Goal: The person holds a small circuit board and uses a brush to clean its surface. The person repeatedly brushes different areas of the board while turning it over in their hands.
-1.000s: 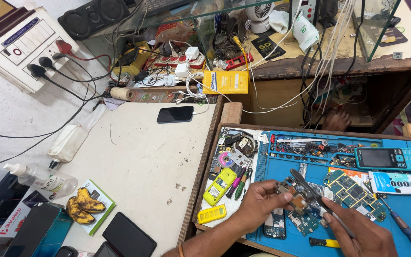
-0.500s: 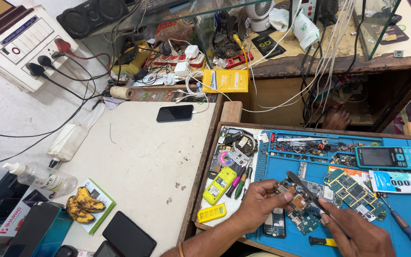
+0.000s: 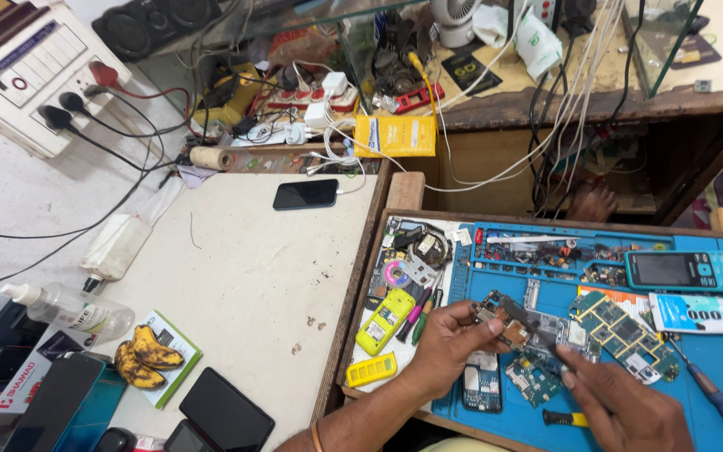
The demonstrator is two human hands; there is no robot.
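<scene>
My left hand (image 3: 449,343) grips a small phone circuit board (image 3: 519,322) by its left end, held just above the blue work mat (image 3: 713,368). My right hand (image 3: 621,406) pinches a thin dark tool, its tip resting on the board's right part. Under the hands lie a small phone body (image 3: 483,387) and another green board (image 3: 530,381). A larger green circuit board (image 3: 625,331) lies to the right.
A yellow phone shell (image 3: 385,321), yellow keypad (image 3: 371,369), pens and small parts lie at the mat's left. A teal keypad phone (image 3: 688,269), glue tube (image 3: 706,314) and screwdriver (image 3: 717,400) lie right. On the white table: black phone (image 3: 305,194), bananas (image 3: 146,356), bottles, dark phones.
My two hands stay on the circuit board; they have shifted only slightly, the right hand edging a little leftward toward the board.
</scene>
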